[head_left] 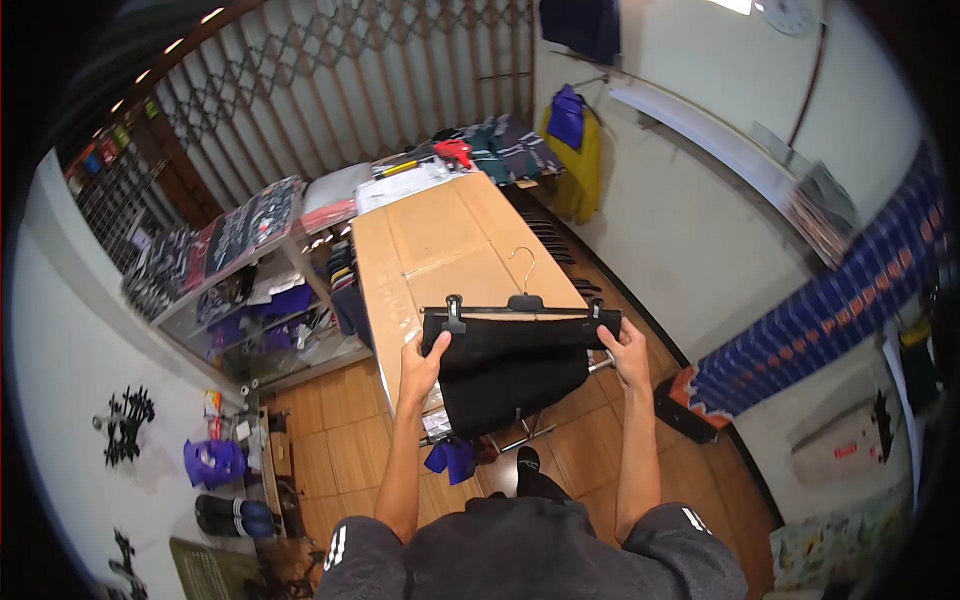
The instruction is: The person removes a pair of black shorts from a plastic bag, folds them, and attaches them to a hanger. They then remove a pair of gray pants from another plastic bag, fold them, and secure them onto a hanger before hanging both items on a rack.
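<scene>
Head view shows your left hand and right hand pinching the top corners of the black garment, on its clip hanger over the worktop's near edge, so hold its top edge level and evenly taut, thumbs clear of the clips.

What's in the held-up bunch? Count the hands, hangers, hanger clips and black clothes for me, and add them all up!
Hands: 2, left hand and right hand
Hanger: 1
Clips: 2, left clip and right clip
Black garment: 1
Total: 6
</scene>
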Tool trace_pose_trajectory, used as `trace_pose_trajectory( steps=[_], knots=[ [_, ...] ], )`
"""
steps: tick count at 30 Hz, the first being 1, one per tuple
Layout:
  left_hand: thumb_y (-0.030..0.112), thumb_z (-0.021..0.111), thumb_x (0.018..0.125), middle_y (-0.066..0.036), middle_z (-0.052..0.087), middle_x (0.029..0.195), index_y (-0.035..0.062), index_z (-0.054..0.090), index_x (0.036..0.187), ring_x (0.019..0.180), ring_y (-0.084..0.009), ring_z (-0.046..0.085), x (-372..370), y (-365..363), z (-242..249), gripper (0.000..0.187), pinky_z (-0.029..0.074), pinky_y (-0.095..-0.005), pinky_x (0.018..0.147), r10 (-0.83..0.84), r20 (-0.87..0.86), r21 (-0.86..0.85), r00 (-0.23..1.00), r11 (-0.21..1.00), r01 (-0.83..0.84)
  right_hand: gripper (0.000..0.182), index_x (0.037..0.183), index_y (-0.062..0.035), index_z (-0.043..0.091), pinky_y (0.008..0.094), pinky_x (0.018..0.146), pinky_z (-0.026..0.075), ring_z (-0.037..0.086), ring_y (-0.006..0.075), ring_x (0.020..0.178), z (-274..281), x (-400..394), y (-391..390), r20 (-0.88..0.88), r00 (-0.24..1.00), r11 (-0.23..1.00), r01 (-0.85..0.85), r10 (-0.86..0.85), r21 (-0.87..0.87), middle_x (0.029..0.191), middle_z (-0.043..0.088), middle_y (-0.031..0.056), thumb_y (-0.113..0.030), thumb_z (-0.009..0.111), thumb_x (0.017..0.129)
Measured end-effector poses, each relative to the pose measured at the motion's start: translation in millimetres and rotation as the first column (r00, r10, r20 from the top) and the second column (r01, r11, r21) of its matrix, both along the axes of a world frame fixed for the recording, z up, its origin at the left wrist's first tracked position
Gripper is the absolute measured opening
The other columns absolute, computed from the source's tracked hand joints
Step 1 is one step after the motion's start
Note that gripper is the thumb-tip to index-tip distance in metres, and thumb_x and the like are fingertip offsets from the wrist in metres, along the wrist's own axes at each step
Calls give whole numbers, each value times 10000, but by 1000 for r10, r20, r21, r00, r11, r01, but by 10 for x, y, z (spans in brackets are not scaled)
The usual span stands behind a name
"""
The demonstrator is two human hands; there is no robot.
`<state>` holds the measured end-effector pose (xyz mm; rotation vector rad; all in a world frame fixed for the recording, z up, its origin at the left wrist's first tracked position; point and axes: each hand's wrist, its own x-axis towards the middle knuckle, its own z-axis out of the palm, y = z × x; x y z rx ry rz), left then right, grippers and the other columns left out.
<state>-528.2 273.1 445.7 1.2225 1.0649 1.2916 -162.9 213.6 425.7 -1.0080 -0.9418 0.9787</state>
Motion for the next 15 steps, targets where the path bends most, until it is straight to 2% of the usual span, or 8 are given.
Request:
trace_pose_trajectory(
  steps=[8, 13, 15],
  knots=[
    [146, 704, 955, -87, 735, 1019, -51, 682, 1128, 896, -128, 673, 617, -1009, 240, 263, 544, -279, 834, -368, 114, -54, 923, 925, 376, 295, 1158, 38, 672, 281, 904, 518, 664, 120, 962, 49, 244, -2217, -8, 941, 941, 337, -337, -22, 1079, 722, 74, -49, 771, 894],
    [120, 698, 948, -70, 729, 1032, -31, 685, 1131, 909, -113, 661, 1321, -1512, 295, 238, 530, -274, 852, -649, 65, -66, 758, 756, 652, 228, 1088, 7, 696, 270, 888, 518, 664, 109, 939, 91, 375, -3615, -114, 826, 832, 554, -553, -27, 1047, 732, 59, -26, 777, 878],
    [113, 704, 942, -48, 722, 1045, -32, 683, 1129, 936, -98, 639, 1721, -1788, 256, 237, 509, -271, 876, -732, 24, -32, 681, 680, 733, 225, 1081, 8, 698, 272, 871, 522, 664, 108, 925, 124, 429, -4194, -86, 747, 750, 661, -660, -11, 1048, 733, 59, -24, 780, 873]
  ],
)
